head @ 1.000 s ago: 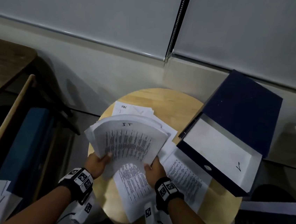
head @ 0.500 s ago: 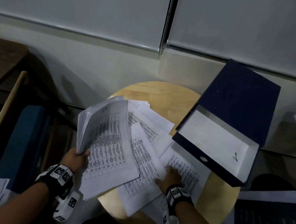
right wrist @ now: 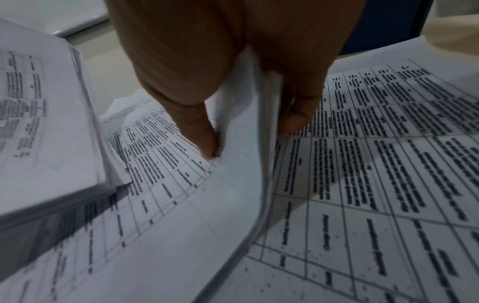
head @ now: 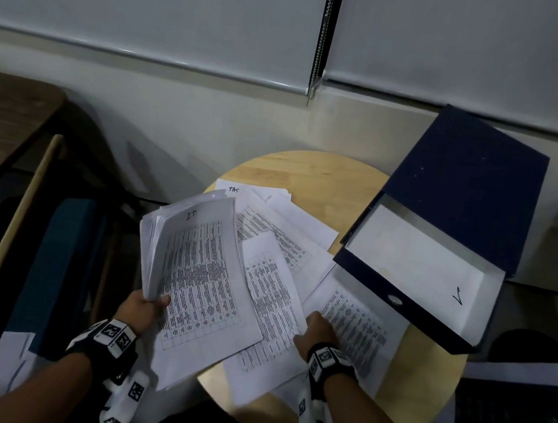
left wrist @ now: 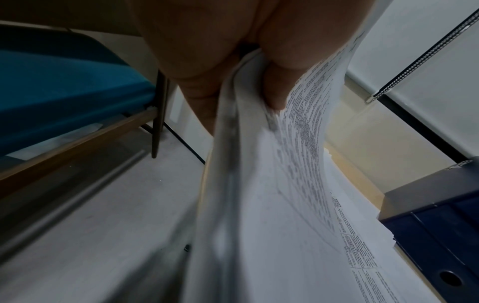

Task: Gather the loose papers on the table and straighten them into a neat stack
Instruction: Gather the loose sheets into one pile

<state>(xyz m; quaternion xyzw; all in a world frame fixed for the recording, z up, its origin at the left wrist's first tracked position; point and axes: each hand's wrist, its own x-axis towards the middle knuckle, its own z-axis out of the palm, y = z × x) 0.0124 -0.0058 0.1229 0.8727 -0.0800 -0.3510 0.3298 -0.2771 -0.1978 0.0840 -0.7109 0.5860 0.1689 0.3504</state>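
My left hand [head: 154, 301] grips a thick bundle of printed papers [head: 202, 272] by its lower left edge, held tilted over the left rim of the round wooden table [head: 309, 169]. In the left wrist view the thumb [left wrist: 274, 88] presses on the bundle [left wrist: 259, 205]. My right hand [head: 310, 321] pinches the right edge of a loose printed sheet [head: 272, 290] lying beside the bundle. The right wrist view shows that sheet [right wrist: 233, 205] curling up between the thumb and fingers [right wrist: 293, 114]. More loose sheets [head: 358, 326] lie fanned over the table.
An open dark blue box file [head: 448, 229] with a white inside stands on the table's right side, overlapping some sheets. A blue-cushioned chair [head: 59, 257] and a wooden desk [head: 5, 113] are at the left. A wall with blinds is behind the table.
My right hand let go of the bundle, lay flat on the right-hand sheet, and now pinches a sheet's edge. My left hand swung the bundle out left and back over the table.
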